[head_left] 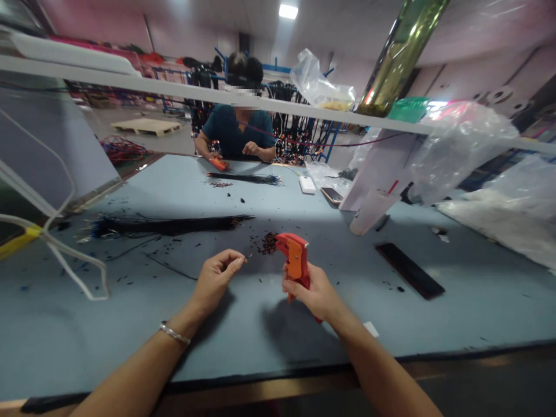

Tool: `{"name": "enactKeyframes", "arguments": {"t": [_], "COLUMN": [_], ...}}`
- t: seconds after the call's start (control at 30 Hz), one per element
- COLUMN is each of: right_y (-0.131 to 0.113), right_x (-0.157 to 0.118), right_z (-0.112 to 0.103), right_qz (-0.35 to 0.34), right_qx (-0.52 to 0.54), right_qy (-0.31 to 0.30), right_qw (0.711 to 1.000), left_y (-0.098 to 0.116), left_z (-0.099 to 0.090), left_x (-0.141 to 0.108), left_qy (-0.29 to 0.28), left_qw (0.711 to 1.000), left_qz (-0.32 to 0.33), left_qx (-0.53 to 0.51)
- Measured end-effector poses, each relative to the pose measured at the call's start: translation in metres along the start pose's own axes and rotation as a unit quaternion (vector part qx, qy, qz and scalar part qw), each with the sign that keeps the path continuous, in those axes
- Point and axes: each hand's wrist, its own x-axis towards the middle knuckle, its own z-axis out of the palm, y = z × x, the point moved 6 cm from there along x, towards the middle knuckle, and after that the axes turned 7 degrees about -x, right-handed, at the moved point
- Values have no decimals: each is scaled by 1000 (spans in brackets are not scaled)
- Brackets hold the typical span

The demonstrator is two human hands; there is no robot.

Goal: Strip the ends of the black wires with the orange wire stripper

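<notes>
Wire stripper, red and orange, stands upright in the right hand, whose fingers are wrapped around its handles; its nose points left, and it is held above the tabletop, with a shadow below. The left hand is narrow — thumb and forefinger pinched together on a thin wire, its short end poking out toward the tool. Tool and wire end are near each other but apart. A bracelet circles the left wrist.

Just beyond the gap between the hands, dark scraps lie in a loose heap on the tabletop. Farther left lies a long bundle of black wires, with a few strays near it. To the right are a dark slab, lying flat, and a cup with a red straw.

Across the tabletop sits a co-worker, one hand on another red-orange tool, with a second bundle in front. A phone and a white box lie nearby. Above runs a shelf — on it, a greenish bottle and a clear bag.
</notes>
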Motion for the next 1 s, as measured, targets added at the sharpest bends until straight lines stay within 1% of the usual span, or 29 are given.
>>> {"name": "enactKeyframes", "arguments": {"t": [0.03, 0.07, 0.1, 0.17, 0.2, 0.23, 0.27, 0.33, 0.37, 0.4, 0.47, 0.53, 0.57, 0.6, 0.63, 0.67, 0.7, 0.77, 0.87, 1.0], "right_y": [-7, -13, -18, -23, -23, -21, -20, -17, -17, -18, -19, -16, -13, -10, -8, -7, -5, 0, 11, 16], "right_x": [-2, -4, -6, -9, -9, -9, -8, -7, -7, -6, -4, -1, 0, 1, 0, 0, -1, -1, 1, 3], "right_z": [-6, -10, -10, -4, 1, 6, 10, 15, 16, 17, 15, 15, 18, 23, 29, 35, 40, 47, 53, 56], "right_qz": [-42, -82, -120, -174, -190, -199, -203, -207, -208, -205, -174, -105, -60, -17, 21, 49, 70, 98, 137, 158], "right_qx": [-102, -198, -281, -396, -431, -453, -465, -460, -442, -412, -317, -165, -67, 36, 134, 216, 278, 347, 383, 361], "right_qy": [38, 73, 97, 119, 120, 119, 116, 114, 114, 113, 98, 54, 16, -27, -69, -106, -133, -156, -152, -141], "right_qw": [993, 974, 947, 894, 874, 861, 854, 856, 865, 881, 927, 979, 996, 999, 988, 969, 949, 920, 901, 908], "left_y": [-2, -4, -7, -11, -14, -16, -17, -17, -16, -14, -10, -5, -3, -1, 1, 3, 4, 8, 12, 16], "left_z": [0, 0, 0, 1, 2, 3, 5, 8, 10, 11, 13, 13, 12, 12, 12, 12, 12, 12, 16, 22], "left_x": [0, 0, 0, 0, 0, -1, -1, -2, -3, -3, -4, -5, -6, -6, -7, -7, -8, -10, -13, -17], "left_qy": [4, 7, 8, 5, 3, 0, -4, -14, -20, -24, -23, -12, -5, 0, 1, 1, 1, -2, -16, -39], "left_qw": [1000, 999, 999, 997, 995, 994, 992, 990, 990, 991, 993, 996, 997, 998, 999, 1000, 1000, 999, 998, 996], "left_qz": [-10, -20, -30, -45, -53, -61, -68, -76, -78, -75, -64, -44, -32, -19, -8, 2, 9, 20, 28, 28], "left_qx": [-17, -32, -45, -69, -81, -94, -105, -117, -116, -112, -97, -76, -65, -52, -36, -20, -3, 30, 61, 69]}}
